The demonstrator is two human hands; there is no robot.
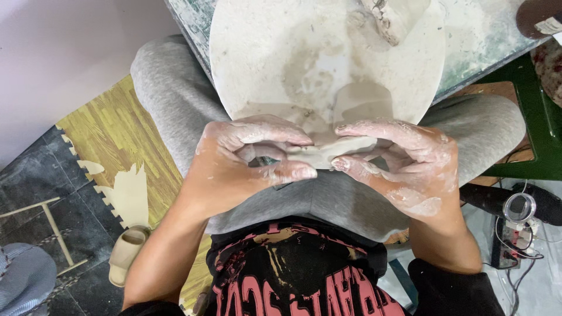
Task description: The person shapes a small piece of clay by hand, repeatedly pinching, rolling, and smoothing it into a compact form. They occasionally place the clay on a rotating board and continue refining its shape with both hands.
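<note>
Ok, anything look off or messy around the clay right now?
Nothing alarming. Both hands, left hand and right hand, pinch a flat clay piece over the lap. The round board is smeared with clay, and a torn, ragged clay lump sits at its far edge.

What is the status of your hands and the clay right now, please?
Left hand and right hand both pinching the flat clay piece over the lap. Round board just ahead. Nothing in the way.
</note>
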